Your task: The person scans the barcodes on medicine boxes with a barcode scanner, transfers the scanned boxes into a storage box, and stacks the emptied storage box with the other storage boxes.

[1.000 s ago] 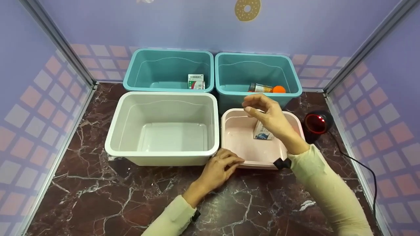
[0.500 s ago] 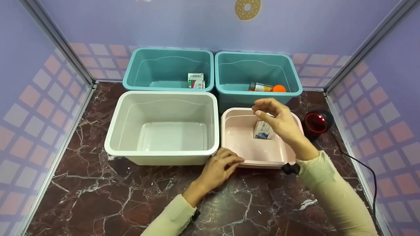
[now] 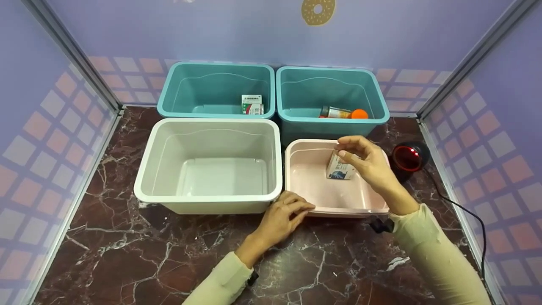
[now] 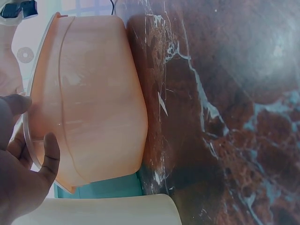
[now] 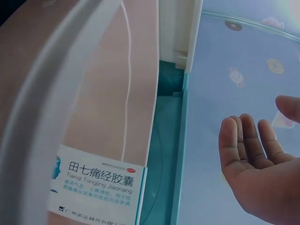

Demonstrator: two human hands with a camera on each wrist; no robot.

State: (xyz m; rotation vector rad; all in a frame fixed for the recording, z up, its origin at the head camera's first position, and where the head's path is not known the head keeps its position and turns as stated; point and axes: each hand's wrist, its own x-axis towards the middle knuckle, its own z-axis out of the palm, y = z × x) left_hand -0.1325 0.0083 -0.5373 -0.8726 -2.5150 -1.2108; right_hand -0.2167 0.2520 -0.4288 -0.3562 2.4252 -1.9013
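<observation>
My left hand [image 3: 279, 218] grips the front left corner of a pink bin [image 3: 309, 180]; the left wrist view shows its fingers over the rim and the thumb [image 4: 50, 152] against the outer wall. Inside the bin, a white medicine box [image 3: 338, 170] with Chinese print and a blue figure leans near the back wall. My right hand [image 3: 369, 163] hovers over the right side of this bin, overlapping the box's upper part in the head view. Its fingers are loosely bent, thumb apart, and nothing is between them in the right wrist view.
A large white bin [image 3: 207, 198] stands left of the pink one. Behind are two teal bins: the left one [image 3: 216, 115] holds medicine boxes [image 3: 253, 106], the right one [image 3: 330, 121] an orange-capped bottle [image 3: 340, 113]. A black scanner [image 3: 410, 159] with red light and cable stands at right.
My right hand has drifted right and toward me, from the bin's back edge to above its right side. The left hand stays on the rim, and the medicine box has not moved.
</observation>
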